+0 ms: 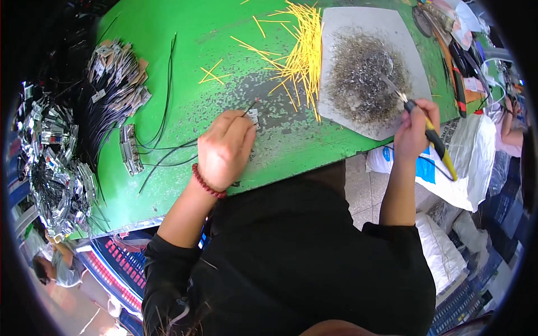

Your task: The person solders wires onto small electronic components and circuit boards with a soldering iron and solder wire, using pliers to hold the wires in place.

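Observation:
My left hand (224, 147) is closed over the green table, pinching a thin black wire (250, 108) whose reddish end sticks up past the fingers. Beside those fingertips lies a small pale metal piece (254, 116), partly covered by the hand. More black wires trail left from under the hand toward a row of small metal parts (130, 149). My right hand (413, 131) grips a soldering iron (434, 138) with a black and yellow handle. Its tip points at a heap of dark, shiny crumbs (367, 75) on a grey board (336, 19).
Yellow sticks or tubes (305, 50) lie piled left of the board. Bundled wired parts (117, 78) and a heap of metal parts (53, 162) occupy the left side. Hand tools (457, 84) lie at the far right, above a white sack (471, 162). Other people show at both edges.

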The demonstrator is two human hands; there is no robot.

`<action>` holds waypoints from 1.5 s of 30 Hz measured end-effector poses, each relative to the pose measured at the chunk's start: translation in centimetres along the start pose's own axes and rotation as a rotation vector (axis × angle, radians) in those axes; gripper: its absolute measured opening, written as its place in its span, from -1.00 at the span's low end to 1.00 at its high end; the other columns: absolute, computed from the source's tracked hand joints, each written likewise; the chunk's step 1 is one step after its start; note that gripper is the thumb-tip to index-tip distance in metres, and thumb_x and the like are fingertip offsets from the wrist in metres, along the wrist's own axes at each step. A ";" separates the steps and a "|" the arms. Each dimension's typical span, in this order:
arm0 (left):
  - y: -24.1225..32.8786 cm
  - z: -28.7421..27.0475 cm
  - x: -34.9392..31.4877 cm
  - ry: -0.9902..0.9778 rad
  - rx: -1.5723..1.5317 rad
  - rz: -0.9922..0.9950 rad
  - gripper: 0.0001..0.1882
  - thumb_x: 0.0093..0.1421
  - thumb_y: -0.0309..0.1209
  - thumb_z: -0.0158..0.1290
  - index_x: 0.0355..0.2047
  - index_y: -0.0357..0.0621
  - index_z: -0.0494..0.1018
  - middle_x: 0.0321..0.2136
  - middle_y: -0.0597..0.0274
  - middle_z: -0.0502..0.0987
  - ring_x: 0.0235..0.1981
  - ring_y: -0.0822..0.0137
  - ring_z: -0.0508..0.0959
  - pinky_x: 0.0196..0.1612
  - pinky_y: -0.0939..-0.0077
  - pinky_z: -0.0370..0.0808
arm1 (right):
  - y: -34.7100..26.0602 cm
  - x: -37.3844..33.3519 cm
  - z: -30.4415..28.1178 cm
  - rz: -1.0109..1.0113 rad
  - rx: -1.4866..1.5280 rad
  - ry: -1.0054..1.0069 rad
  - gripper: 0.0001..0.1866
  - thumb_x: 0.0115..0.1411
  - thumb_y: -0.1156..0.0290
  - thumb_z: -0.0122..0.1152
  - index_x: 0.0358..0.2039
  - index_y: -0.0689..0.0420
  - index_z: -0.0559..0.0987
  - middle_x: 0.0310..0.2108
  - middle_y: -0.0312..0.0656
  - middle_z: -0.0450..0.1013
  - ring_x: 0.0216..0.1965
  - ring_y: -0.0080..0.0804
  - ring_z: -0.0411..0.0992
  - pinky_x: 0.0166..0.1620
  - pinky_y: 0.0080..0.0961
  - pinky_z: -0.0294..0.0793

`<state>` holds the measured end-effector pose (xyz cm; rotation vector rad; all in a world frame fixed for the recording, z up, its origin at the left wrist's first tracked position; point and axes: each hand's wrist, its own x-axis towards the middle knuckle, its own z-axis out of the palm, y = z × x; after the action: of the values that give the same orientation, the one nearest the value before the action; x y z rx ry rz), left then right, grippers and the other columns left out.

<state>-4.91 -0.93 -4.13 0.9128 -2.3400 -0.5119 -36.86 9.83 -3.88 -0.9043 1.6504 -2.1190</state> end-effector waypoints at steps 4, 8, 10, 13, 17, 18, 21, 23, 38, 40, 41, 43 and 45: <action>0.0 0.0 0.2 0.009 -0.069 -0.017 -0.87 -0.05 -0.64 0.18 -0.48 -0.24 0.47 -0.38 0.06 0.54 -0.40 0.13 0.57 -0.37 0.36 0.54 | 0.9 1.4 0.0 0.021 -0.163 -0.071 -0.94 0.10 0.55 0.14 -0.38 0.21 0.48 -0.54 -0.32 0.40 -0.53 -0.67 0.35 -0.43 -0.73 0.30; 0.4 -0.6 0.3 -0.023 -0.171 -0.135 -0.90 -0.03 -0.65 0.15 -0.48 -0.28 0.45 -0.38 0.04 0.54 -0.38 0.09 0.57 -0.33 0.36 0.53 | 1.0 2.2 0.5 0.039 -0.242 -0.057 -0.93 0.10 0.55 0.17 -0.37 0.22 0.50 -0.52 -0.31 0.42 -0.51 -0.65 0.36 -0.40 -0.73 0.31; 0.4 -0.8 0.5 -0.032 -0.202 -0.167 -0.91 -0.02 -0.65 0.14 -0.48 -0.29 0.45 -0.37 0.03 0.54 -0.38 0.08 0.56 -0.31 0.35 0.52 | 1.3 2.2 0.4 0.038 -0.244 -0.094 -0.93 0.10 0.55 0.17 -0.37 0.23 0.50 -0.52 -0.31 0.42 -0.50 -0.65 0.37 -0.39 -0.73 0.31; 0.3 -1.4 0.7 -0.091 -0.246 -0.213 -0.92 0.00 -0.65 0.12 -0.48 -0.32 0.44 -0.38 0.01 0.53 -0.38 0.04 0.56 -0.29 0.34 0.52 | 1.4 2.2 0.6 0.069 -0.227 -0.051 -0.94 0.09 0.56 0.16 -0.38 0.23 0.51 -0.52 -0.31 0.42 -0.50 -0.66 0.37 -0.40 -0.73 0.31; 0.1 -1.7 1.1 -0.132 -0.261 -0.219 -0.94 -0.01 -0.65 0.09 -0.49 -0.33 0.43 -0.43 -0.01 0.53 -0.39 0.03 0.55 -0.31 0.33 0.50 | 1.0 1.1 0.4 -0.057 -0.192 -0.047 -0.94 0.11 0.61 0.04 -0.37 0.25 0.45 -0.52 -0.26 0.37 -0.57 -0.66 0.25 -0.48 -0.73 0.25; -0.1 -1.5 1.3 -0.109 -0.255 -0.167 -0.94 -0.02 -0.64 0.08 -0.49 -0.33 0.43 -0.45 0.00 0.52 -0.41 0.02 0.54 -0.32 0.31 0.49 | 0.5 0.6 0.3 -0.100 -0.113 -0.066 -0.93 0.10 0.63 0.02 -0.38 0.26 0.45 -0.52 -0.26 0.35 -0.58 -0.65 0.24 -0.47 -0.72 0.26; -0.3 -1.7 1.6 -0.151 -0.248 -0.192 -0.94 0.00 -0.63 0.12 -0.51 -0.34 0.44 -0.47 0.05 0.54 -0.40 0.13 0.56 -0.33 0.41 0.49 | -1.2 -2.6 2.8 0.027 -0.043 -0.173 -0.92 0.01 0.60 0.08 -0.42 0.25 0.46 -0.48 -0.23 0.37 -0.54 -0.59 0.31 -0.42 -0.69 0.34; -0.6 -1.8 1.6 -0.151 -0.232 -0.192 -0.94 -0.01 -0.63 0.12 -0.52 -0.34 0.44 -0.47 0.05 0.54 -0.40 0.12 0.56 -0.33 0.40 0.49 | -0.8 -4.9 4.1 0.052 0.046 -0.433 -0.86 0.06 0.50 0.18 -0.37 0.23 0.42 -0.47 -0.26 0.36 -0.50 -0.63 0.28 -0.41 -0.70 0.27; -1.0 -0.7 1.0 -0.124 -0.205 -0.196 -0.91 0.02 -0.53 0.07 -0.58 -0.29 0.42 -0.49 -0.01 0.46 -0.41 -0.05 0.51 -0.35 0.15 0.49 | 0.3 -9.1 8.6 0.206 0.078 -0.555 -0.79 0.07 0.46 0.24 -0.35 0.21 0.39 -0.52 -0.38 0.28 -0.52 -0.73 0.17 -0.43 -0.73 0.12; -1.1 -0.7 1.0 -0.101 -0.178 -0.156 -0.95 -0.01 -0.60 0.10 -0.55 -0.31 0.44 -0.52 0.05 0.50 -0.45 0.05 0.52 -0.37 0.32 0.48 | 0.3 -9.1 8.6 0.188 0.067 -0.560 -0.78 0.07 0.47 0.25 -0.34 0.21 0.39 -0.52 -0.38 0.29 -0.52 -0.73 0.18 -0.43 -0.73 0.13; -1.1 -0.8 1.0 -0.101 -0.179 -0.160 -0.95 -0.01 -0.60 0.10 -0.55 -0.31 0.44 -0.52 0.05 0.50 -0.45 0.05 0.52 -0.37 0.32 0.48 | 0.3 -9.1 8.7 0.192 0.065 -0.567 -0.78 0.08 0.48 0.25 -0.34 0.21 0.39 -0.51 -0.38 0.29 -0.52 -0.73 0.18 -0.43 -0.73 0.14; -1.1 -0.8 1.1 -0.128 -0.162 -0.156 -0.96 -0.02 -0.61 0.10 -0.55 -0.31 0.44 -0.51 0.04 0.50 -0.44 0.05 0.52 -0.36 0.32 0.48 | 0.2 -9.1 8.6 0.196 0.059 -0.573 -0.78 0.08 0.48 0.26 -0.33 0.20 0.39 -0.50 -0.38 0.30 -0.52 -0.73 0.18 -0.42 -0.74 0.14; -1.1 -0.7 1.1 -0.128 -0.172 -0.166 -0.96 -0.02 -0.60 0.09 -0.55 -0.31 0.44 -0.51 0.04 0.50 -0.44 0.04 0.52 -0.36 0.31 0.48 | 0.0 -9.2 8.6 0.203 0.026 -0.597 -0.78 0.08 0.50 0.25 -0.32 0.20 0.39 -0.49 -0.38 0.31 -0.51 -0.74 0.19 -0.42 -0.74 0.16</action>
<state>-4.56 -2.56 -3.75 1.0239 -2.2999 -0.8483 -24.42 8.73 -5.38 -1.1614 1.3310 -1.5280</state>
